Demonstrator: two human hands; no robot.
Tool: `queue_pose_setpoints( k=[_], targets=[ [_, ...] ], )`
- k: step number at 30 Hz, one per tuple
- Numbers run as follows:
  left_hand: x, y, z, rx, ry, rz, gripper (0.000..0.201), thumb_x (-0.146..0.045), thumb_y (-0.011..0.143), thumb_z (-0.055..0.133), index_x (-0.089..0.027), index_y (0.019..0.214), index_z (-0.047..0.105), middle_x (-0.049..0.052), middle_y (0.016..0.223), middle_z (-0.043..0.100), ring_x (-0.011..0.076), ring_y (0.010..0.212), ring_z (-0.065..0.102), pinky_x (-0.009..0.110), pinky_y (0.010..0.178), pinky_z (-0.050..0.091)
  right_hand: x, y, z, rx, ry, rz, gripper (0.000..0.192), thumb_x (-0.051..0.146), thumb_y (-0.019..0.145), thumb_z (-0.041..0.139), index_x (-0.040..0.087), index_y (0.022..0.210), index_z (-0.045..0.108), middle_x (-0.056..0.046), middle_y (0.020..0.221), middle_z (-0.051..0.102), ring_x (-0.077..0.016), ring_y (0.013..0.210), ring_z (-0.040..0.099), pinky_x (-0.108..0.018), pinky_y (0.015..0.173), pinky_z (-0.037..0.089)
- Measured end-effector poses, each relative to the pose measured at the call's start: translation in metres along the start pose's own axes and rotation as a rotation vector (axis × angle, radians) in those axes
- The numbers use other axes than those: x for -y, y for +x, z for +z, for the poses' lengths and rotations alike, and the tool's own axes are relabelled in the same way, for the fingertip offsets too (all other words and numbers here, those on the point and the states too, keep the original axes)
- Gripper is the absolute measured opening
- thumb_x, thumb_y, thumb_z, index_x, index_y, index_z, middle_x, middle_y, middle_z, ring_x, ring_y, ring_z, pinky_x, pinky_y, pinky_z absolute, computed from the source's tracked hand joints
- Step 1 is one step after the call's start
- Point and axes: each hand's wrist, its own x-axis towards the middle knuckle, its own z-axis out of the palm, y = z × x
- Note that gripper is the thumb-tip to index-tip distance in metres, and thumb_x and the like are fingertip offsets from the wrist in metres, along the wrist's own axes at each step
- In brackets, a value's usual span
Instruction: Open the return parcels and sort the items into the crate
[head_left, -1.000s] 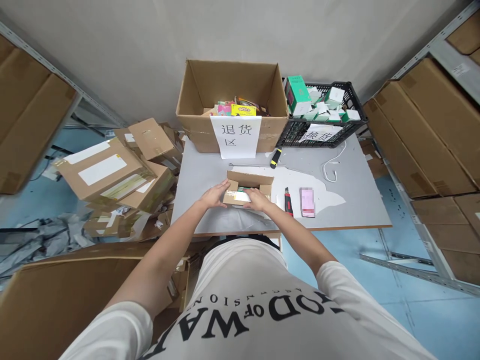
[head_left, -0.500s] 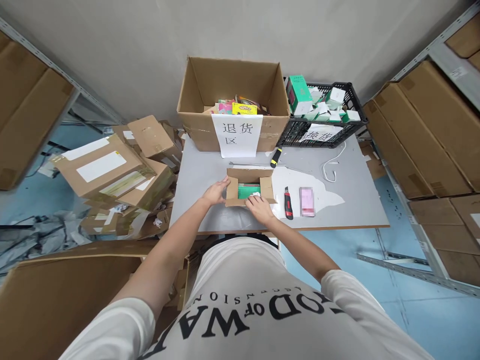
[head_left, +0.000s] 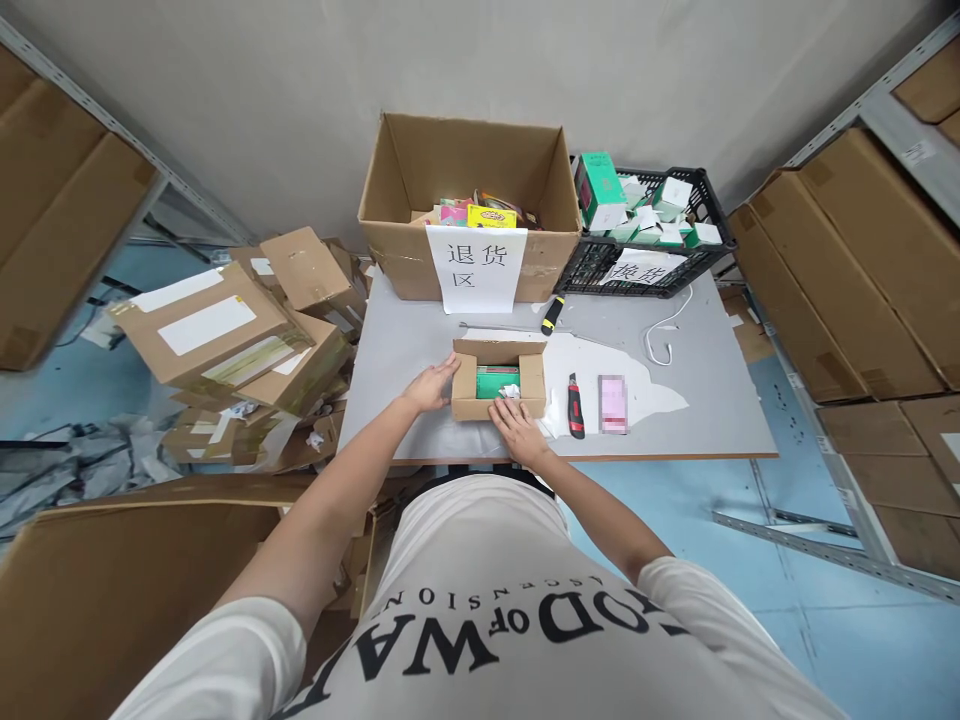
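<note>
Small corrugated carton [head_left: 498,380] now fully opened, flaps folded outward since a second ago; green packet and crumpled white paper exposed inside; left hand [head_left: 430,387] flat against left wall, fingers spread; right hand [head_left: 517,428] loosely open at near edge, grasping nothing; carton central on smooth grey table [head_left: 697,430]; red utility knife [head_left: 575,407] just right.

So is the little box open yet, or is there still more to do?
It's already open: the small cardboard box has its flaps spread, and a green item with crumpled white paper shows inside. The red cutter lies on the table, put aside. The left hand steadies the box's side while the right hand rests at its near edge. The green item is not yet out, so emptying seems left.
</note>
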Motion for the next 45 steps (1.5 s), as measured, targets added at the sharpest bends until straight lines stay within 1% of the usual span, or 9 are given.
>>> queue_pose_setpoints(
  k=[4, 9, 14, 18, 23, 31, 35, 39, 45],
  targets=[
    [-0.015, -0.004, -0.012, 0.021, 0.069, -0.072, 0.089, -0.020, 0.066, 0.056, -0.010, 0.147, 0.018, 0.018, 0.154, 0.016, 0.0310, 0.141, 0.022, 0.047, 0.108, 0.031, 0.001, -0.005, -0.018, -0.008, 0.074, -0.032, 0.063, 0.017, 0.085, 0.047, 0.015, 0.146, 0.029, -0.013, 0.154, 0.020, -0.0285, 0.143, 0.015, -0.051, 0.113, 0.020],
    [-0.040, -0.001, -0.028, -0.042, 0.138, -0.123, 0.062, -0.024, 0.072, 0.051, -0.018, 0.133, 0.044, 0.014, 0.148, 0.036, 0.0322, 0.137, 0.029, 0.058, 0.108, 0.023, -0.019, 0.006, -0.062, -0.071, 0.266, 0.037, 0.040, 0.027, 0.095, 0.035, 0.019, 0.131, 0.052, -0.010, 0.138, 0.051, -0.0199, 0.128, 0.046, -0.036, 0.105, 0.037],
    [-0.072, 0.026, -0.032, -0.051, 0.179, 0.088, 0.041, -0.020, 0.081, 0.044, -0.018, 0.119, 0.058, 0.013, 0.123, 0.060, 0.0275, 0.116, 0.054, 0.049, 0.108, 0.028, -0.041, 0.048, -0.102, 0.089, 0.102, 0.114, 0.035, 0.015, 0.088, 0.046, 0.018, 0.120, 0.060, -0.011, 0.123, 0.062, -0.0233, 0.111, 0.059, -0.031, 0.088, 0.047],
    [-0.088, 0.054, -0.022, 0.139, 0.274, 0.178, 0.028, -0.017, 0.081, 0.048, -0.016, 0.099, 0.069, 0.013, 0.104, 0.069, 0.0260, 0.100, 0.063, 0.040, 0.099, 0.038, -0.037, 0.080, -0.105, 0.275, -0.084, 0.055, 0.029, 0.008, 0.080, 0.052, 0.014, 0.102, 0.069, -0.014, 0.106, 0.070, -0.0258, 0.095, 0.066, -0.032, 0.080, 0.048],
    [-0.084, 0.063, -0.010, 0.186, 0.354, 0.137, 0.017, -0.019, 0.076, 0.057, -0.018, 0.082, 0.072, 0.010, 0.087, 0.073, 0.0262, 0.088, 0.066, 0.044, 0.100, 0.035, -0.030, 0.092, -0.092, 0.296, -0.162, 0.014, 0.028, 0.006, 0.083, 0.047, 0.014, 0.090, 0.073, -0.014, 0.100, 0.071, -0.0247, 0.094, 0.066, -0.036, 0.089, 0.042],
    [-0.091, 0.060, -0.008, 0.146, 0.437, 0.098, 0.024, -0.014, 0.078, 0.051, -0.021, 0.079, 0.074, 0.010, 0.084, 0.074, 0.0276, 0.090, 0.066, 0.053, 0.109, 0.012, -0.030, 0.093, -0.095, 0.274, -0.287, 0.049, 0.032, 0.010, 0.088, 0.040, 0.011, 0.103, 0.069, -0.017, 0.108, 0.068, -0.0259, 0.101, 0.062, -0.043, 0.095, 0.032],
    [-0.104, 0.057, -0.021, 0.152, 0.524, -0.012, 0.019, -0.027, 0.077, 0.061, -0.019, 0.086, 0.075, 0.013, 0.088, 0.073, 0.0327, 0.098, 0.062, 0.055, 0.109, -0.003, -0.029, 0.095, -0.103, 0.281, -0.326, 0.095, 0.034, 0.010, 0.089, 0.039, 0.011, 0.107, 0.068, -0.019, 0.109, 0.067, -0.0275, 0.104, 0.059, -0.045, 0.097, 0.029],
    [-0.107, 0.047, -0.035, 0.144, 0.530, -0.175, 0.042, -0.049, 0.072, 0.066, -0.018, 0.099, 0.073, 0.017, 0.106, 0.069, 0.0399, 0.111, 0.052, 0.058, 0.108, -0.007, -0.033, 0.092, -0.112, 0.334, -0.403, 0.291, 0.035, 0.020, 0.086, 0.049, 0.008, 0.115, 0.064, -0.025, 0.118, 0.061, -0.0367, 0.110, 0.054, -0.055, 0.097, 0.025],
    [-0.084, 0.016, -0.036, 0.068, 0.297, -0.370, 0.101, -0.076, 0.066, 0.053, -0.006, 0.139, 0.041, 0.028, 0.145, 0.033, 0.0446, 0.135, 0.024, 0.063, 0.107, -0.002, -0.060, 0.057, -0.112, 0.421, -0.115, 0.544, 0.102, 0.068, 0.071, 0.058, 0.007, 0.146, 0.026, -0.029, 0.148, 0.026, -0.0426, 0.135, 0.025, -0.059, 0.102, 0.022]
  ],
)
